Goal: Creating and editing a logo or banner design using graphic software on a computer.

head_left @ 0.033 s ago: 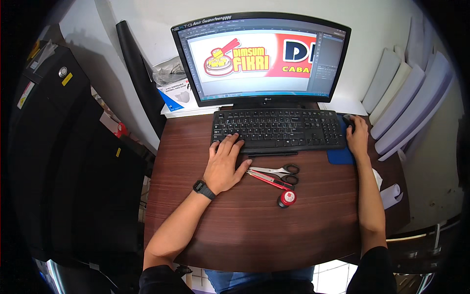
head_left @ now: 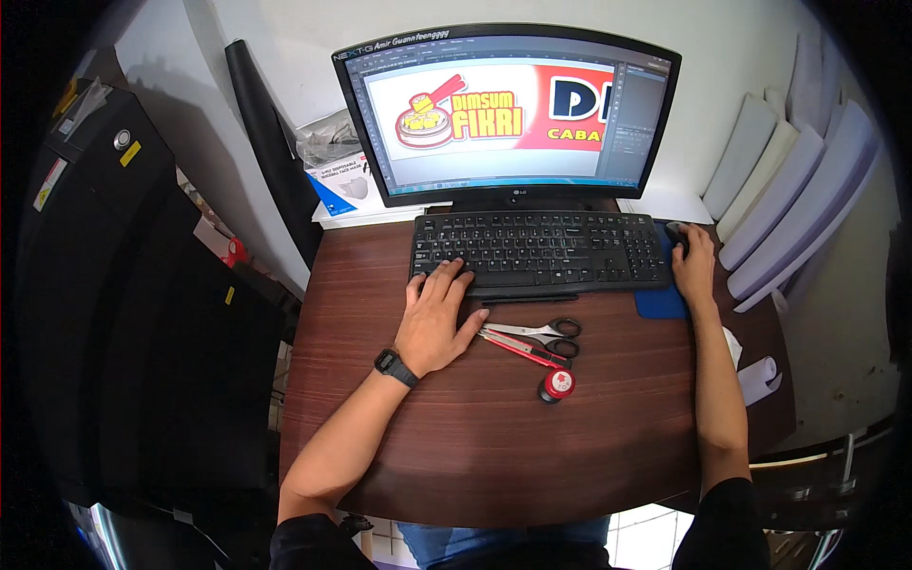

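On the monitor (head_left: 508, 122), yellow lettering (head_left: 487, 124); left hand (head_left: 435, 321) on keyboard (head_left: 541, 252).

On my feed: keyboard (head_left: 546, 252) on desk (head_left: 475, 437), monitor (head_left: 513, 114) behind it. Left hand (head_left: 435, 323) on keyboard's left end; right hand (head_left: 696, 266) on mouse (head_left: 676, 232), right of keyboard. Scissors (head_left: 544, 332), cutter (head_left: 525, 349), small capped piece (head_left: 558, 385) before keyboard. Box (head_left: 339, 190) left of monitor, rolls (head_left: 781, 199) right.
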{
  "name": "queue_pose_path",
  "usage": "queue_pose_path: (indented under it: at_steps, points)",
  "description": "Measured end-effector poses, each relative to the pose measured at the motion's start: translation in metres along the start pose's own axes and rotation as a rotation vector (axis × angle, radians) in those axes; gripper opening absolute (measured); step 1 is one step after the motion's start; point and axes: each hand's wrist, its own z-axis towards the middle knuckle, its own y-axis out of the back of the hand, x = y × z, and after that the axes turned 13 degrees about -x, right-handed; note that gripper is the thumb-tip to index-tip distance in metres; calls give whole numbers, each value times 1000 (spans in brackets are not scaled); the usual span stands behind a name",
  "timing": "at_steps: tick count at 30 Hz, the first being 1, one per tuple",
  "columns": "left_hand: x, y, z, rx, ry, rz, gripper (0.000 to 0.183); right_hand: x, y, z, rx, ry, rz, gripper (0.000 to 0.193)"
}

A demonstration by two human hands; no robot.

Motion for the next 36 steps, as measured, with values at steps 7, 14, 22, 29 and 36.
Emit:
queue_pose_path:
  at_steps: [7,14,22,29,36]
  points:
    - [0,1,0,10,8,9,59,5,4,1,27,-37,3,37]
    - [-1,1,1,13,13,-5,57,4,4,1,21,-35,1,37]
    - [0,1,0,3,7,1,57,5,3,1,31,-42,-11,38]
    - [0,-1,0,6,10,0,58,3,3,1,31,-36,-10,38]
    - [0,-1,0,1,2,8,58,2,2,1,24,-25,-14,37]
